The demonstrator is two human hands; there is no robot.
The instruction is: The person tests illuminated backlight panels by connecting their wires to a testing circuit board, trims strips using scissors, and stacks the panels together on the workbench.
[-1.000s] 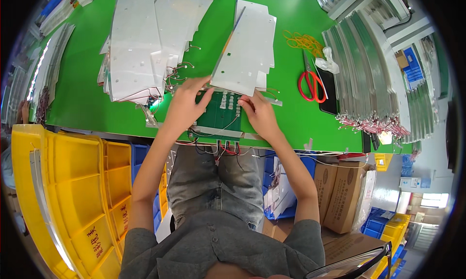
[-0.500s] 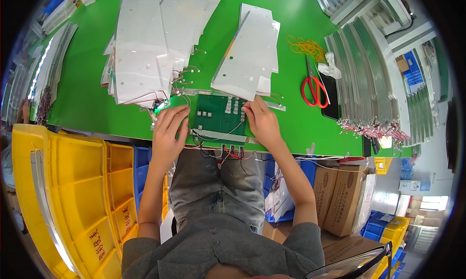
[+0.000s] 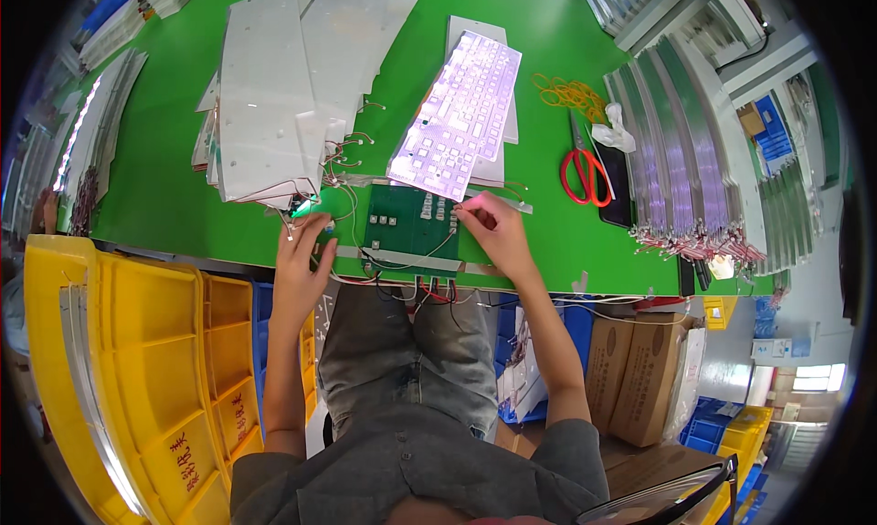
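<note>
My right hand (image 3: pixel 496 236) is closed at the right edge of a green circuit board (image 3: pixel 397 228), its fingertips pinching a small wire connector by the white sockets. Just beyond the board, a keyboard-shaped backlight panel (image 3: pixel 461 110) glows violet-white, lying over a plain white panel. My left hand (image 3: pixel 303 260) is left of the board with fingers stretched and thumb apart, near a small green-lit device (image 3: pixel 306 204). A small pale piece on a thin cable lies by its fingertips. Black, red and white wires (image 3: pixel 437 292) hang from the board's near edge.
White panels with wire leads (image 3: pixel 265 96) are stacked at left. Red-handled scissors (image 3: pixel 586 173), yellow rubber bands (image 3: pixel 568 94) and a black phone-like slab (image 3: pixel 617 192) lie at right, beside tall stacked panels (image 3: pixel 681 146). Yellow crates (image 3: pixel 137 342) stand below left, cardboard boxes (image 3: pixel 639 370) below right.
The panel beyond the board has lit up, showing its key pattern. My left hand has moved left, away from the board. My right hand stays at the sockets.
</note>
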